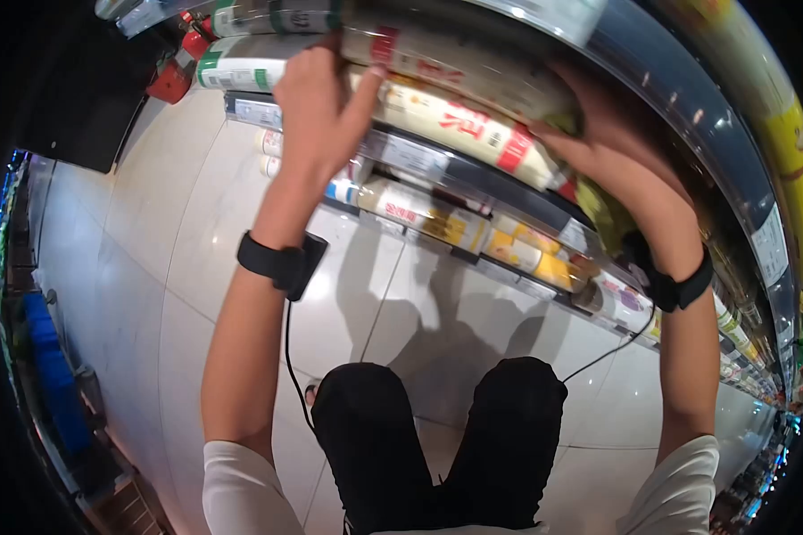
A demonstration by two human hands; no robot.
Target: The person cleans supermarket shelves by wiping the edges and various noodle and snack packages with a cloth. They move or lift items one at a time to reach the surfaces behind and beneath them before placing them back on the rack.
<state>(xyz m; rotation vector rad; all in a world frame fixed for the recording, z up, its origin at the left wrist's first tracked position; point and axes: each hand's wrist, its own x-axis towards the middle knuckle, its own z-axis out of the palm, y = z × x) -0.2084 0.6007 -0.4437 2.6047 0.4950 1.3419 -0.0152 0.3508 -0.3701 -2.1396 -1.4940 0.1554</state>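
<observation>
Both of my hands reach onto a store shelf stacked with cylindrical packs. My left hand (324,107) lies at the left end of a white pack with red print (473,129), its thumb stretched along the pack and its fingers partly hidden. At the pack's right end is my right hand (602,134), thumb against the wrapper, the other fingers in shadow behind it. Another pack with a red band (437,62) lies just above, between my hands. A green-and-white pack (241,76) is left of my left hand.
A lower shelf edge (419,156) with price labels runs below, over more packs (419,209). Yellow packages (790,152) stand at the right. A red bucket (168,82) and a black panel (71,98) are at the upper left. Cables hang from both wristbands.
</observation>
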